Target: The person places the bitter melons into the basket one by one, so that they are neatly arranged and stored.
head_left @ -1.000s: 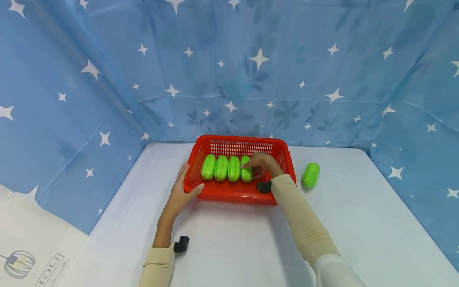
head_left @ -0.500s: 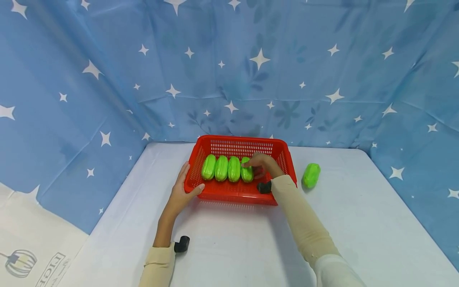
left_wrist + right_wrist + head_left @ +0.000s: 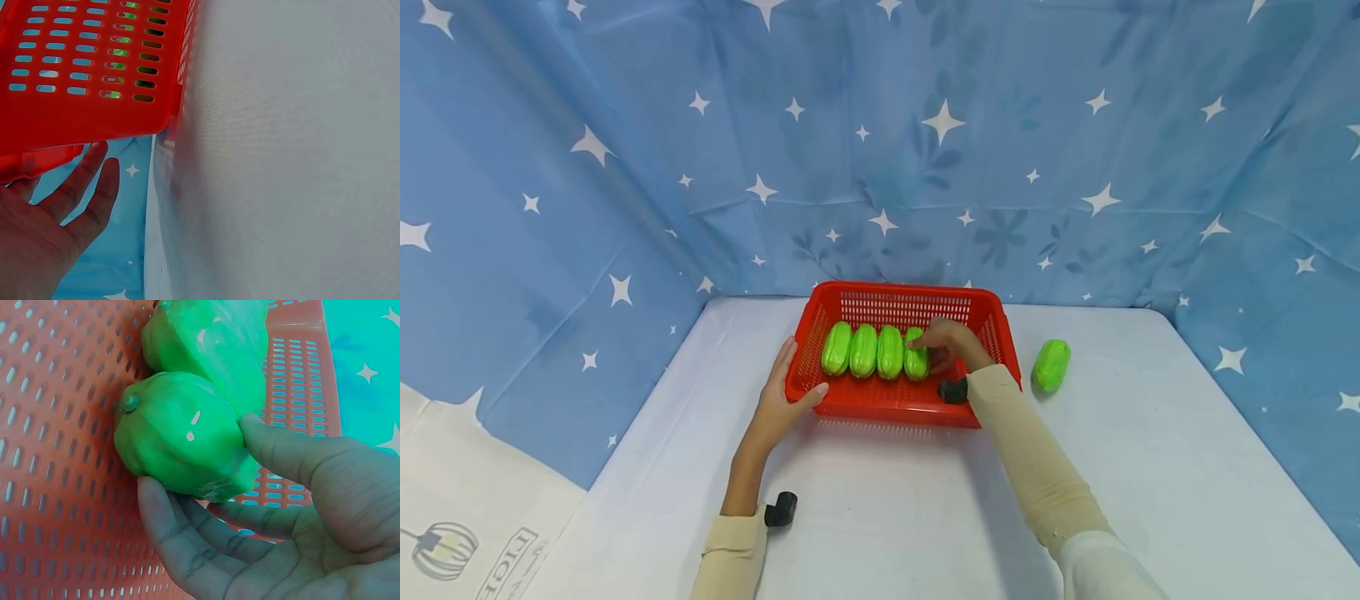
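Several green, ribbed, melon-like fruits point(image 3: 863, 351) lie side by side in a red plastic basket point(image 3: 895, 412). At the right end of this row, my right hand point(image 3: 953, 343) holds one green fruit point(image 3: 181, 434), thumb on one side and curled fingers on the other. In the right wrist view, that fruit rests against its neighbour point(image 3: 206, 344), its small stem nub visible. My left hand point(image 3: 778, 408) lies at the basket's left end, fingers extended along the outside and thumb near the front corner. The left wrist view shows its fingers point(image 3: 103, 194) fairly straight beside the rim.
Another green fruit point(image 3: 1050, 366) lies on the white table point(image 3: 880, 517), to the right of the basket. A blue curtain point(image 3: 880, 150) with white stars hangs behind the table and along both sides.
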Demonstrator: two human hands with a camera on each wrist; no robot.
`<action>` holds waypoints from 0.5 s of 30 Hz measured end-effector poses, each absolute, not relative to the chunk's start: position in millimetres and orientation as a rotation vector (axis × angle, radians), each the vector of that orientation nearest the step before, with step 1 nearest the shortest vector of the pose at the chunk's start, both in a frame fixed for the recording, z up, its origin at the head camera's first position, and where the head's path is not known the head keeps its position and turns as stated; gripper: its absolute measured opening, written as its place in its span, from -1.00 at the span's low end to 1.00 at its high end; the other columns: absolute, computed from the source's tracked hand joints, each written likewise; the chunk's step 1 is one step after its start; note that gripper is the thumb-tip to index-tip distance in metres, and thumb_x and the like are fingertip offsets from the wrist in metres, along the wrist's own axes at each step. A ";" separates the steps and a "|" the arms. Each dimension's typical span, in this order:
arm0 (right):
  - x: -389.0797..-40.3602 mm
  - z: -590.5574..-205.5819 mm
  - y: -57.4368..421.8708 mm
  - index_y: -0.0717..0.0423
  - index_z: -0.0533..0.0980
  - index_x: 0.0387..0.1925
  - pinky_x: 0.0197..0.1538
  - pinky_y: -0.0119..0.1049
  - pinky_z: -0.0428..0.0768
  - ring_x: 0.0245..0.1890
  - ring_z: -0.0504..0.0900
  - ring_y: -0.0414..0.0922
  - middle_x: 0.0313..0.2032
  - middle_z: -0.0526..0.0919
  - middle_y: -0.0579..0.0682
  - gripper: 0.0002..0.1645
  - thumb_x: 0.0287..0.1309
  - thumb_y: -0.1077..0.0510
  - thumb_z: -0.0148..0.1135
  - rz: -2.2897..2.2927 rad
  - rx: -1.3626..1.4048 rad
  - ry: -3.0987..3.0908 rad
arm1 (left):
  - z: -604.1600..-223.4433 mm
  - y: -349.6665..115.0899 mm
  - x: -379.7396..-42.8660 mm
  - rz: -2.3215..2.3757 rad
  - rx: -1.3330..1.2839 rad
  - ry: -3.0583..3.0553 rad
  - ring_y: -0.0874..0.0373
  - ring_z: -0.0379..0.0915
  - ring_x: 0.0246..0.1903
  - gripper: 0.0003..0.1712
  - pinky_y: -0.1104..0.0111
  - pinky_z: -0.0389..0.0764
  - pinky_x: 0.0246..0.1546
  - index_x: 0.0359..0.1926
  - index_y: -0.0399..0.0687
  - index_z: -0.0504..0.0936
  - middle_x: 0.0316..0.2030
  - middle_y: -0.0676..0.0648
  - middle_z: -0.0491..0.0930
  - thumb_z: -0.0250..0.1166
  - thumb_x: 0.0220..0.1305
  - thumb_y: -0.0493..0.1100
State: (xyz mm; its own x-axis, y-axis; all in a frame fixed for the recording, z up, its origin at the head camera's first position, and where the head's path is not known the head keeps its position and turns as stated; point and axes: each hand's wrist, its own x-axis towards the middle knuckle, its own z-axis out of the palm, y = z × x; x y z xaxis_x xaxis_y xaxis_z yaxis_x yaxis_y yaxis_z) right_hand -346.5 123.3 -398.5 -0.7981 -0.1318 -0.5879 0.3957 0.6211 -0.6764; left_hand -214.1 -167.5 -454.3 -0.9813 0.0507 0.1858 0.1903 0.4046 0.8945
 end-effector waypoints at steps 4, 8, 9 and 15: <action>-347.1 -399.5 124.0 0.20 0.27 0.00 -0.03 -0.01 0.70 -0.01 0.59 0.18 0.00 0.43 0.14 -0.51 0.24 0.04 0.29 -1.139 0.201 2.232 | -453.3 -167.1 -214.2 -1.649 -0.222 -2.518 0.01 -0.14 0.53 0.08 -0.01 0.45 0.24 0.55 0.18 -0.08 0.55 0.17 -0.16 0.38 0.17 0.08; -347.9 -399.9 123.8 0.20 0.29 0.01 -0.03 -0.01 0.70 -0.01 0.60 0.14 -0.02 0.46 0.13 -0.51 0.25 0.04 0.29 -1.139 0.203 2.227 | -453.1 -167.1 -214.2 -1.664 -0.227 -2.510 -0.01 -0.15 0.53 0.08 -0.03 0.44 0.24 0.55 0.16 -0.10 0.56 0.14 -0.18 0.38 0.18 0.04; -347.9 -399.9 123.7 0.20 0.30 0.02 -0.03 -0.01 0.70 -0.01 0.60 0.12 -0.03 0.47 0.12 -0.51 0.24 0.04 0.29 -1.136 0.203 2.227 | -453.2 -167.1 -214.1 -1.667 -0.228 -2.506 -0.02 -0.15 0.53 0.08 -0.03 0.44 0.24 0.55 0.15 -0.10 0.56 0.12 -0.18 0.38 0.18 0.02; -347.9 -398.6 123.7 0.19 0.31 0.07 -0.12 -0.02 0.73 -0.06 0.61 0.11 -0.03 0.50 0.15 -0.48 0.24 0.02 0.29 -1.118 0.221 2.220 | -453.0 -167.1 -213.7 -1.649 -0.217 -2.513 0.00 -0.11 0.52 0.06 -0.01 0.47 0.22 0.55 0.16 -0.08 0.55 0.17 -0.16 0.37 0.18 0.01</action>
State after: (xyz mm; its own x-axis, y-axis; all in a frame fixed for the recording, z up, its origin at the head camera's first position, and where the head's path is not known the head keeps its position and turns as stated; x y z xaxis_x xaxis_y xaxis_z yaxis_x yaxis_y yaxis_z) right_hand -347.9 123.7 -398.6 -0.7843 -0.1282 -0.6070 0.4114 0.6249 -0.6635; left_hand -213.7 -167.1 -453.0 -0.9815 0.0500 0.1848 0.1894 0.3933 0.8997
